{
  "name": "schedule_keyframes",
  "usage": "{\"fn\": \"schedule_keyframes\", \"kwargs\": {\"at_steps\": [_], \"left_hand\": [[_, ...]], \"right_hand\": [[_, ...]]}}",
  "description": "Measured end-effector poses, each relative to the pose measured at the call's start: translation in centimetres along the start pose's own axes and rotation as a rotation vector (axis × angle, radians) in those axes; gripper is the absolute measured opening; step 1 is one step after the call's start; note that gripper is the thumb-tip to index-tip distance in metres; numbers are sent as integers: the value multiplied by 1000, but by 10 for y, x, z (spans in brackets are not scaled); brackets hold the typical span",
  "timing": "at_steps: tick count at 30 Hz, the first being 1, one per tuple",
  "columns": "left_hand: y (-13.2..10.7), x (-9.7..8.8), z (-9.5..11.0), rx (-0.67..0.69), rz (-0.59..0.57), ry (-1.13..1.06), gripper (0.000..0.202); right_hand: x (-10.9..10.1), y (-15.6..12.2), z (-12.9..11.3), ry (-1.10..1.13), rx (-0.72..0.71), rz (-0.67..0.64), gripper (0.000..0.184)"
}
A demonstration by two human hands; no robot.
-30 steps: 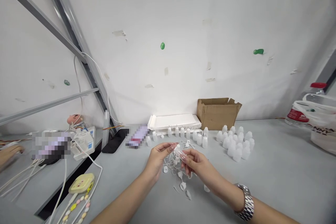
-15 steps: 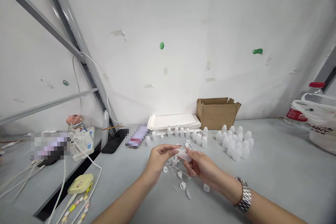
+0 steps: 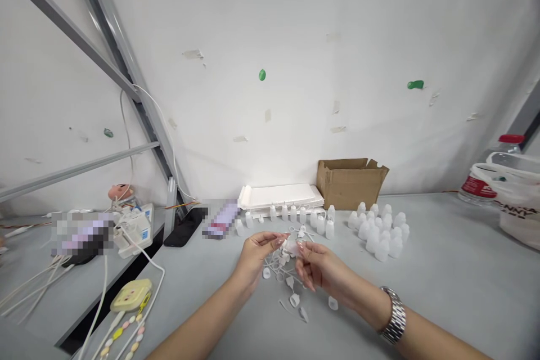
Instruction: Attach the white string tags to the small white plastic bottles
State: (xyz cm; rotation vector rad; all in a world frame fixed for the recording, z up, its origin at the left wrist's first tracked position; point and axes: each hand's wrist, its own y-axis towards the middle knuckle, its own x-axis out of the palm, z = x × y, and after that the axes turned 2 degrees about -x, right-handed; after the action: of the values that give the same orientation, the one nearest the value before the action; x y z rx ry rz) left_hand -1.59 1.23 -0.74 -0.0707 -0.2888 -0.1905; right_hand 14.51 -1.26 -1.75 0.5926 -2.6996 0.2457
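My left hand [image 3: 255, 257] and my right hand [image 3: 317, 266] meet above the grey table [image 3: 447, 287], fingertips pinched together on a small translucent white bottle [image 3: 291, 246]. The left fingers pinch at its end; the piece between them is too small to name. Below the hands lie several loose white caps and tips [image 3: 292, 296]. Behind stands a row of small bottles [image 3: 295, 214], and to the right a cluster of capped bottles [image 3: 382, 232]. A metal watch [image 3: 395, 322] is on my right wrist.
A cardboard box [image 3: 350, 181] and a stack of white trays [image 3: 280, 196] sit against the wall. At left are a black phone [image 3: 184, 226], a power strip [image 3: 130, 294] with cables, and a gap in the table. A water bottle and plastic bag [image 3: 512, 185] stand far right.
The right hand has turned the small bottle and drawn it closer to the left fingertips. Both hands have stayed over the same spot.
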Motion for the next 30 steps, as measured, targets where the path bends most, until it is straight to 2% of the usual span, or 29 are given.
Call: {"fn": "schedule_keyframes", "kwargs": {"at_steps": [4, 8, 13, 17, 23, 28, 30], "left_hand": [[-1, 0, 5, -22, -14, 0, 18], [0, -1, 4, 5, -18, -28, 15], [1, -2, 2, -5, -54, -37, 16], [-1, 1, 1, 10, -33, -47, 19], [-2, 6, -2, -7, 66, -95, 21], [-1, 5, -2, -32, 56, -116, 23], [-1, 5, -3, -29, 46, -98, 24]], "right_hand": [[1, -2, -1, 30, 54, -49, 50], [4, -2, -1, 0, 93, -39, 56], [5, -1, 3, -30, 59, -6, 58], [5, -1, 3, -59, 53, 5, 60], [8, 0, 0, -219, -49, 139, 53], [8, 2, 6, -303, -155, 194, 49], [7, 2, 7, -279, -153, 180, 46]]}}
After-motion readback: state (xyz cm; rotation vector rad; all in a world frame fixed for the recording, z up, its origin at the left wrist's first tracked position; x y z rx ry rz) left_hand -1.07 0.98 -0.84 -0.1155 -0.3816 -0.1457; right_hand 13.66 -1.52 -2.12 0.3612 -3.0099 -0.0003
